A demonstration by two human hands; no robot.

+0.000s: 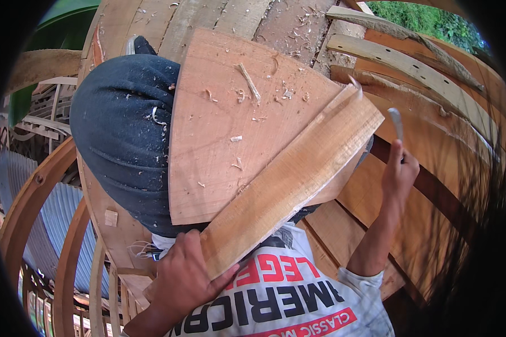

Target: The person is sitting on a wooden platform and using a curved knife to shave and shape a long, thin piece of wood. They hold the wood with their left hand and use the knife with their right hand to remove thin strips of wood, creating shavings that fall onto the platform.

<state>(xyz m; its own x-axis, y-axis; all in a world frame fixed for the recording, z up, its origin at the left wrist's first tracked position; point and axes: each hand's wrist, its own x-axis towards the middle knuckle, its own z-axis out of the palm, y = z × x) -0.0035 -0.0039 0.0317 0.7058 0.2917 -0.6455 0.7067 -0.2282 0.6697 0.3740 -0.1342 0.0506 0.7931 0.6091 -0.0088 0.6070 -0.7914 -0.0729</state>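
Note:
My left hand [184,272] is closed around the near end of a long, narrow wooden plank [292,174]. The plank slants up to the right, resting across a wide, curved-edged wooden board [225,135] on my lap. A pale curled shaving [355,87] sticks up at the plank's far end. Off to the right of that end, my right fist [400,168] grips a bladed hand tool [396,121]. Its metal blade points upward, apart from the wood. The blade is narrow and partly blurred, so its exact kind is unclear.
Loose shavings [247,81] litter the wide board and the planked floor [191,22]. My knee in dark trousers [118,123] stands to the left. Curved wooden ribs [39,196] rise at the left, with more curved timbers [416,70] at the upper right.

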